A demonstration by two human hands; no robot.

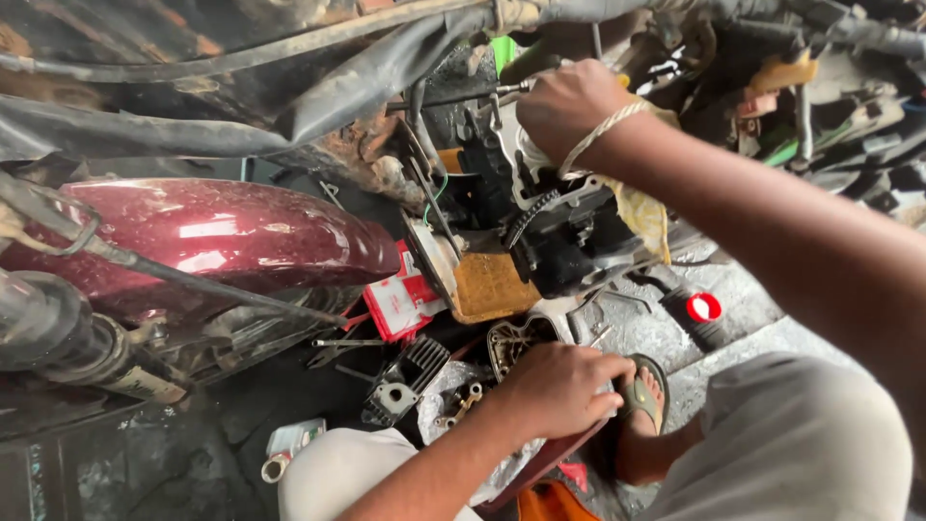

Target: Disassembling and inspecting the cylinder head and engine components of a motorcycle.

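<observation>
Gripping a metal rod (453, 95) in the clenched right hand (569, 106) beside the cam chain (529, 217) | left hand (559, 386) fingers curled together over a tray (540, 463) of greasy engine parts (463, 405) under its fingertips

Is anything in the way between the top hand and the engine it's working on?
No. The right hand already rests on the engine, gripping a yellow rag; only that rag lies between them.

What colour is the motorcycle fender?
Dark red, glossy and dusty: the fender, best seen in the head view.
</observation>
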